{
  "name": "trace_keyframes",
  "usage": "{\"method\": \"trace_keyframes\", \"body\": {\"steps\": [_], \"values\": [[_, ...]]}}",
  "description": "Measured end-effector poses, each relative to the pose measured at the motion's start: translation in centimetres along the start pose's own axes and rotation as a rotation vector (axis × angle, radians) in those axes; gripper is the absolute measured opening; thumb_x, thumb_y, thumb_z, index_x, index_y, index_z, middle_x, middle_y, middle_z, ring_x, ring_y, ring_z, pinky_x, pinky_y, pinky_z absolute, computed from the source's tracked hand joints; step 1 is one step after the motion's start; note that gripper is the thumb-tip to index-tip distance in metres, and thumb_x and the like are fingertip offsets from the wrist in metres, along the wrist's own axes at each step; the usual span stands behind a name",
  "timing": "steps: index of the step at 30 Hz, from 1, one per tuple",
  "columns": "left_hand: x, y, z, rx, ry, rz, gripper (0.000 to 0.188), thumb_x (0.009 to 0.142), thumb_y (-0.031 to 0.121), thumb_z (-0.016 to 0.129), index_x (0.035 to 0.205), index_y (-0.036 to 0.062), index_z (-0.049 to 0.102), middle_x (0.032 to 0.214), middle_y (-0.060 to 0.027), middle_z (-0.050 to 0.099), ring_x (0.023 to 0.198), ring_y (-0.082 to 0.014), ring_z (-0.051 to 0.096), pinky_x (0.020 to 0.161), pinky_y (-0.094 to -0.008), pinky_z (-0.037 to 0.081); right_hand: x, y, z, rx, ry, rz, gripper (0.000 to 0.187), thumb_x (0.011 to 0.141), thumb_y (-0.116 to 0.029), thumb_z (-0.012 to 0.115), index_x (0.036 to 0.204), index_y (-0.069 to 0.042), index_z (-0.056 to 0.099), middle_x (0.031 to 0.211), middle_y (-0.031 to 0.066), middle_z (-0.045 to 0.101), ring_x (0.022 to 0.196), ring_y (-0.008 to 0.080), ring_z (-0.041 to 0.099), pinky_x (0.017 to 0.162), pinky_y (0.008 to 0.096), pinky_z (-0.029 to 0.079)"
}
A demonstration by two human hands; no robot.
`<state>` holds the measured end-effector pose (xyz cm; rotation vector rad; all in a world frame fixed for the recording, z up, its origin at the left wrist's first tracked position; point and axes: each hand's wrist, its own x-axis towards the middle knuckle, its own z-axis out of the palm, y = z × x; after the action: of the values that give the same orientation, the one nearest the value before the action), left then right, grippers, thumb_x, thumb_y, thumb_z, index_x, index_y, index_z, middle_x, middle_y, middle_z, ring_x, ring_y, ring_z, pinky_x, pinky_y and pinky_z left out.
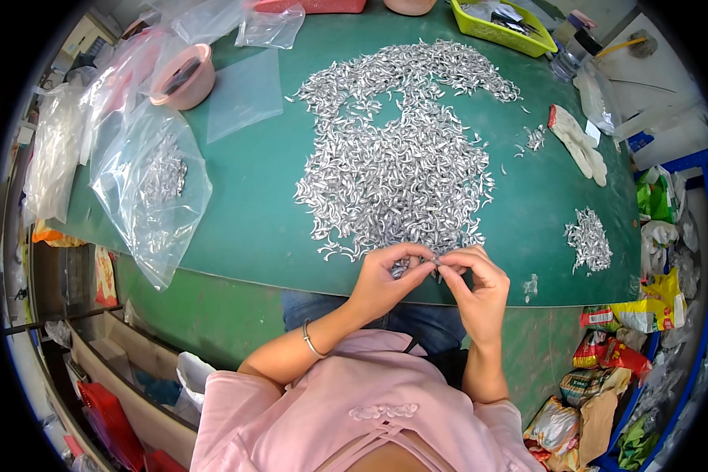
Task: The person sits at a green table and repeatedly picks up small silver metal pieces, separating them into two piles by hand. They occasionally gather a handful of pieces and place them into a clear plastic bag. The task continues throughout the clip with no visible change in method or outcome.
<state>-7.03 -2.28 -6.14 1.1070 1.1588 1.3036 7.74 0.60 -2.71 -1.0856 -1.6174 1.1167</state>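
Observation:
A broad heap of small curved silver metal pieces (393, 169) covers the middle of the green table (252, 189). At the heap's near edge my left hand (384, 277) and my right hand (480, 287) meet fingertip to fingertip. Thumb and forefinger of each are pinched on one small silver piece (436, 260) between them, mostly hidden by the fingers. More silver pieces show under my left palm.
Left of the heap lies a clear plastic bag (126, 197) with silver pieces inside, near a pink bowl (189, 90). A smaller pile (588, 241) and a white glove (578, 145) lie on the right. A yellow-green basket (503, 27) stands at the back.

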Motion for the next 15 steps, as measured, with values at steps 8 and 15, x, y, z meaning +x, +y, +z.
{"method": "trace_keyframes", "body": {"steps": [8, 15], "values": [[-0.2, 0.8, -0.2, 0.012, 0.032, 0.017, 0.013, 0.077, 0.004, 0.065, 0.089, 0.0008, 0.064, 0.064, 0.0024, 0.050, 0.060, -0.0032, 0.042, 0.055, -0.0191, 0.037, 0.5, -1.1, 0.2, -0.171, -0.040, -0.067, 0.011, 0.069, 0.005, 0.065, 0.079, 0.000, 0.063, 0.078, 0.0080, 0.061, 0.072, 0.0176, 0.054, 0.063, 0.0260, 0.042], [0.2, 3.4, -1.4, -0.326, 0.028, -0.317, 0.018, 0.079, 0.010, 0.066, 0.095, 0.0006, 0.063, 0.063, 0.0017, 0.051, 0.051, -0.0031, 0.039, 0.044, -0.0187, 0.030, 0.4, -0.1, -0.3, -0.020, 0.025, -0.005, 0.022, 0.071, 0.007, 0.063, 0.092, 0.001, 0.062, 0.075, 0.0057, 0.058, 0.067, 0.0118, 0.051, 0.062, 0.0234, 0.041]]}}
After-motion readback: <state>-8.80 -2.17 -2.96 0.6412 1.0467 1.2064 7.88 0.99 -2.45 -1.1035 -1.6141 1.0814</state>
